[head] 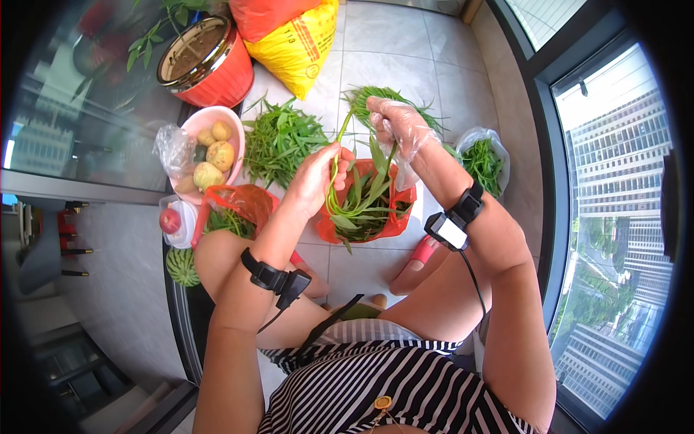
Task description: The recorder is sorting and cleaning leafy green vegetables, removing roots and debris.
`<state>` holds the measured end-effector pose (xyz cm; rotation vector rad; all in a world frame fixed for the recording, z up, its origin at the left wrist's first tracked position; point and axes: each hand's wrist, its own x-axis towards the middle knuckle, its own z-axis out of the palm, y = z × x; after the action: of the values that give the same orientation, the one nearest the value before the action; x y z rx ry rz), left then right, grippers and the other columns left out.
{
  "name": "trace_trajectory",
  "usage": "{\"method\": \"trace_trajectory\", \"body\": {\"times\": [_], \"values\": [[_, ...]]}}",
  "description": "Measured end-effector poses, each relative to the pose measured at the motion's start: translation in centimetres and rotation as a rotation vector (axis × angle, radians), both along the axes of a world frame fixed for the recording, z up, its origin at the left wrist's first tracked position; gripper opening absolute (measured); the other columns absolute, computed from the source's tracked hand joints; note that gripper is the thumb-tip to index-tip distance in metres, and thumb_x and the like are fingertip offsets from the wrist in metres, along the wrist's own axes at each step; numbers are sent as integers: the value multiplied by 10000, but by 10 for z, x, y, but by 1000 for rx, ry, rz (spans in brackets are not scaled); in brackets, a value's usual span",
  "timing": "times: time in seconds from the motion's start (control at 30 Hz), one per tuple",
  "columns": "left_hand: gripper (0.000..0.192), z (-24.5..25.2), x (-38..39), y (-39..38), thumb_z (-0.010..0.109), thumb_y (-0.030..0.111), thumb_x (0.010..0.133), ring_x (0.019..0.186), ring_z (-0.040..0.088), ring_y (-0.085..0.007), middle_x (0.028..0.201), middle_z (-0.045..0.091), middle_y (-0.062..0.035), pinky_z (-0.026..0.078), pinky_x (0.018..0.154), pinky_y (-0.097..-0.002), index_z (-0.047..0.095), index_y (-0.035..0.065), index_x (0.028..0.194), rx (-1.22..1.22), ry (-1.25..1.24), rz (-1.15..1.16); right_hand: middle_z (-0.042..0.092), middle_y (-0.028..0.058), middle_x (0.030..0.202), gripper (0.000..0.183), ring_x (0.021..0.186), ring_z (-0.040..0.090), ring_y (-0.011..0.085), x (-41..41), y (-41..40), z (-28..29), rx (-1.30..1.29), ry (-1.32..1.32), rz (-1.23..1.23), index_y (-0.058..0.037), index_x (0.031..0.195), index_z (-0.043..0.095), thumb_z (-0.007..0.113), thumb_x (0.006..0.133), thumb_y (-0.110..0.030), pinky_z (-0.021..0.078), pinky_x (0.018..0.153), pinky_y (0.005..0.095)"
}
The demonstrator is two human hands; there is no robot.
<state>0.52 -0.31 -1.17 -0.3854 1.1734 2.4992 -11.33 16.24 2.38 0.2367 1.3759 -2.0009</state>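
Note:
My bare left hand [314,182] is closed around long green stems [344,127] of a leafy vegetable that looks like water spinach. Their lower part bends in a loop over an orange-red plastic bag [401,221] holding more leafy greens [368,219]. My right hand [398,122], in a clear plastic glove, pinches the upper end of the stems. Just beyond it lies a pile of thin green stalks [360,99] on the floor. A pile of cut leafy greens [287,144] spreads to the left of my hands.
A pink basin [237,130] of potatoes, a second red bag [265,203], a watermelon [183,267] and a potted plant's red pot [222,81] stand left. Behind is a yellow sack [295,49]. A white bag [504,157] of greens sits right, near the window [607,217].

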Motion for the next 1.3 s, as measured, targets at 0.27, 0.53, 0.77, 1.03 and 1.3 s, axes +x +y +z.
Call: {"method": "trace_trajectory", "body": {"times": [0.27, 0.53, 0.77, 1.03, 1.3], "values": [[274, 3, 1, 13, 522, 284, 942, 538, 377, -70, 618, 416, 47, 305, 508, -219, 586, 20, 974, -155, -29, 174, 528, -18, 667, 74, 448, 356, 17, 3, -3, -3, -73, -37, 9, -73, 900, 550, 552, 919, -144, 308, 384, 147], [222, 2, 3, 13, 576, 270, 922, 538, 355, -62, 627, 374, 50, 288, 497, -218, 551, 49, 920, 25, -100, 45, 536, -16, 679, 91, 444, 339, 9, -2, -2, -7, -94, 5, -7, -97, 846, 528, 520, 926, -140, 276, 382, 148], [104, -2, 2, 16, 605, 124, 882, 515, 352, -53, 619, 388, 61, 292, 480, -211, 557, 33, 876, -155, -43, 85, 522, -31, 663, 91, 466, 366, 17, 6, -9, -3, -86, 27, -133, -104, 834, 530, 519, 920, -131, 302, 413, 167], [84, -2, -2, -4, 557, 118, 903, 591, 417, -89, 741, 474, -11, 334, 501, -218, 535, 40, 924, 184, -93, 309, 487, -20, 626, 145, 483, 341, 59, -17, 4, -6, -123, 125, -273, -85, 785, 550, 508, 900, -162, 262, 441, 201], [114, 0, -9, -26, 510, 143, 932, 673, 469, -146, 918, 578, -104, 406, 583, -260, 533, 33, 953, 250, -56, 331, 468, -29, 628, 152, 542, 349, 45, -4, 0, 4, -7, 533, -51, -57, 830, 581, 494, 895, -164, 276, 497, 196]]}}
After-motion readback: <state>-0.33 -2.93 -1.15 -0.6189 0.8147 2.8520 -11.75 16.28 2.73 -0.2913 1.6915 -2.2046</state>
